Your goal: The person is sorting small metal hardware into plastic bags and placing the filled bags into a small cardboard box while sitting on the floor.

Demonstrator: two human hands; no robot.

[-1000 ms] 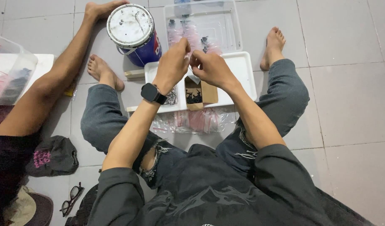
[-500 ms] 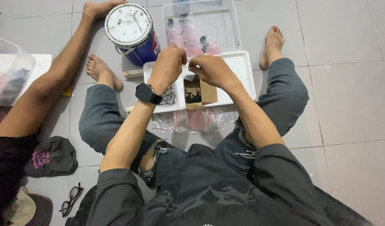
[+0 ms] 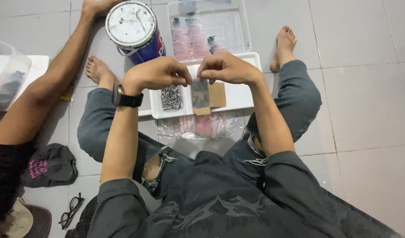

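Far left: another person's bare arm (image 3: 48, 83) stretched along the tiled floor (image 3: 365, 88), beside a blue paint can (image 3: 134, 31) with a white lid. Lower left: dark cap (image 3: 48, 165) and glasses (image 3: 71, 210). Centre: left hand (image 3: 156, 74), watch (image 3: 125, 98) on wrist, fingers pinched narrow, meeting right hand (image 3: 226, 68), likewise pinched, both gripping a small clear bag (image 3: 200, 90) above white tray (image 3: 244, 99) holding screws (image 3: 171, 98) and cardboard box (image 3: 211, 97). Beyond: clear bin (image 3: 237, 26).
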